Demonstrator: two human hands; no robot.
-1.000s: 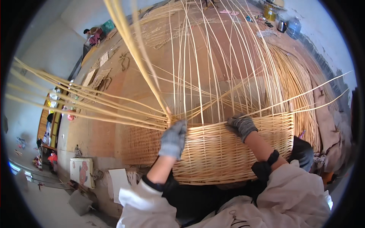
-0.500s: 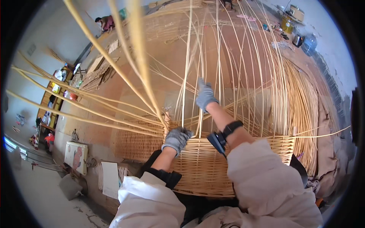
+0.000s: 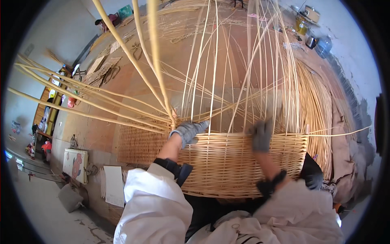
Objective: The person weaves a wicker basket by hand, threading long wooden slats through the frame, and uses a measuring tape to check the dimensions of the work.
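Observation:
A woven wicker basket panel [image 3: 239, 171] lies before me, with long pale upright rods [image 3: 211, 97] rising from its top edge. My left hand [image 3: 187, 132], in a grey knitted glove, grips the rim at its left part, beside a bundle of thicker yellow rods [image 3: 122, 46] that fan up and left. My right hand [image 3: 262, 134], gloved too, is smeared by motion at the rim among the uprights; its fingers are unclear. Another woven section [image 3: 134, 146] extends behind on the left.
A heap of loose willow rods [image 3: 321, 118] lies along the right. A person [image 3: 109, 22] crouches at the far upper left. A water jug [image 3: 324, 45], kettle [image 3: 311, 41] and pot [image 3: 312, 13] stand upper right. A shelf unit [image 3: 44, 112] and flat boards [image 3: 97, 65] are left.
My right hand rose among the uprights, then came back down to the rim, right of where it was half a second ago. My left hand stays at the rim, slightly higher now.

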